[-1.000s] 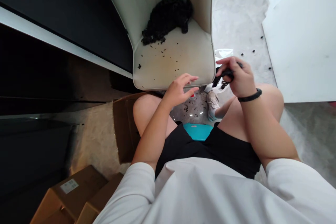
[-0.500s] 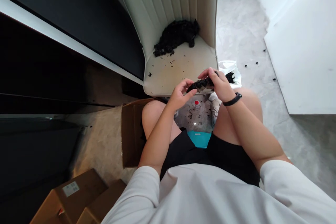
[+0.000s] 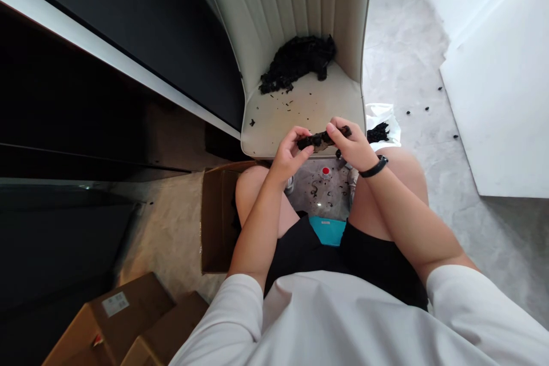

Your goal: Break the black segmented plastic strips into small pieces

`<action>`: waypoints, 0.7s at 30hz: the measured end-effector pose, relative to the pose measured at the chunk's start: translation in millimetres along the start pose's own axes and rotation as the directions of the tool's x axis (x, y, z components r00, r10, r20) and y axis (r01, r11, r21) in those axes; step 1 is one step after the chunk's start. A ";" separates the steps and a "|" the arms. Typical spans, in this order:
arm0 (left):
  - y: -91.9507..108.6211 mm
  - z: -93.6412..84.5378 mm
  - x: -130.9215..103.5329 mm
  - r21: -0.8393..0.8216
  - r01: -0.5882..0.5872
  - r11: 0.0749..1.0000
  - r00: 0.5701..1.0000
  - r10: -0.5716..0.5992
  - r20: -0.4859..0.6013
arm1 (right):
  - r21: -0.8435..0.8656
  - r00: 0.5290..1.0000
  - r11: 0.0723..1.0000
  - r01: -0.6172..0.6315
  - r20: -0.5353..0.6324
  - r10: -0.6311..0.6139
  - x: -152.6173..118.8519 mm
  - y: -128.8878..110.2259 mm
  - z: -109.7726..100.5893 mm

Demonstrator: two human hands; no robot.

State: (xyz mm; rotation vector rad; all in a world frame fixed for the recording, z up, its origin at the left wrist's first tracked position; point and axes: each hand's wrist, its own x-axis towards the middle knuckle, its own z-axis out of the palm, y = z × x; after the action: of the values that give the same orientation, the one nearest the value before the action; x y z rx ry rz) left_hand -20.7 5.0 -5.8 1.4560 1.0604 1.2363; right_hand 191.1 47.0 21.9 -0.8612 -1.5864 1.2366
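A dark, lumpy strip of black rubbery-looking material [image 3: 318, 139] stretches between my hands above the front edge of the chair seat. My left hand [image 3: 292, 151] grips its left end between thumb and fingers. Around its right part my right hand [image 3: 349, 142] is closed, the thumb pressed on top. Just under the right hand shows a small round black piece [image 3: 338, 154]; whether it hangs from the strip or is falling, I cannot tell. Behind the hands, a crumpled heap of black scraps [image 3: 298, 63] lies on the beige chair [image 3: 274, 131], with crumbs scattered before it.
A white plastic bag [image 3: 392, 120] with black pieces stands right of the chair. Several black bits dot the floor. Below are a red-topped object [image 3: 326, 172] and a blue stool or box [image 3: 328, 231]. Cardboard boxes [image 3: 132, 303] stand lower left, an open carton [image 3: 212, 217] by my left knee.
My right fingers have shifted and closed lower over the strip. The small round black piece now shows beneath my right hand. The whole view has moved slightly.
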 end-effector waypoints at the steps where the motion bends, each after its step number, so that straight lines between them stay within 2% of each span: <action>1: -0.7 -0.7 0.4 0.009 -0.001 1.000 1.000 0.001 0.004 | 0.000 1.000 1.000 0.018 -0.019 -0.018 0.1 1.1 0.7; 6: 1.2 -3.2 1.5 0.129 0.008 0.992 0.999 -0.013 0.038 | -0.133 0.992 0.987 0.088 -0.076 -0.099 -0.9 6.1 1.3; 9: 8.8 -2.1 0.6 0.221 -0.039 0.974 0.998 0.026 0.060 | -0.215 0.994 0.974 0.076 -0.065 -0.092 -1.6 10.8 1.9; 21: 22.0 -0.7 -0.7 0.401 -0.151 0.904 0.988 0.123 0.095 | -0.326 0.993 0.941 0.090 -0.038 -0.108 -4.0 17.1 2.8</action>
State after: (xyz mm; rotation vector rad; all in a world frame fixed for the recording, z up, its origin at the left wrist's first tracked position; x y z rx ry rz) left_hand -20.5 -0.1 15.6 1.9057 1.2383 1.0922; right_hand 189.7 46.7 4.2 -0.9979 -1.7948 0.8850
